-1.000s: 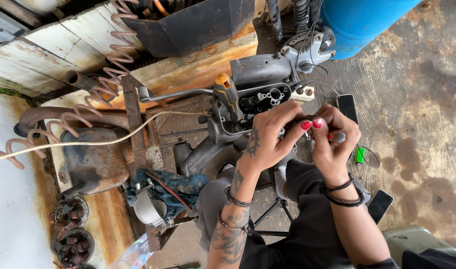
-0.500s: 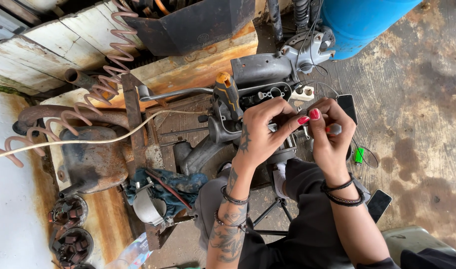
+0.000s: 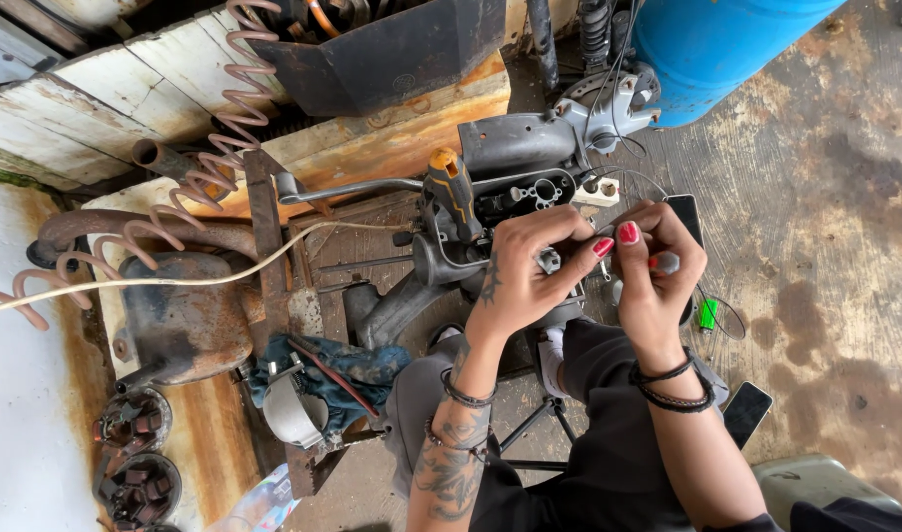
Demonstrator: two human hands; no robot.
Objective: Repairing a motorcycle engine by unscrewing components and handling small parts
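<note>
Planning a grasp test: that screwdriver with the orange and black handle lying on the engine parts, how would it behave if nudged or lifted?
The screwdriver looks stiff, a solid handle with no flex likely. Its rounded handle rests on uneven grey metal parts, so a nudge would probably roll or slide it off. It seems light for its size, and the ribbed black grip should not be slippery, though workshop grease could change that.

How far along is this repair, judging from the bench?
Already done, it seems: the grey machine housing lies opened, with its black plate of holes exposed. In hand: the left hand and right hand pinch a small grey metal part between the fingertips. Left: probably refitting, since a yellow-handled screwdriver lies by the housing and brush-like parts sit loose on the bench.
</note>
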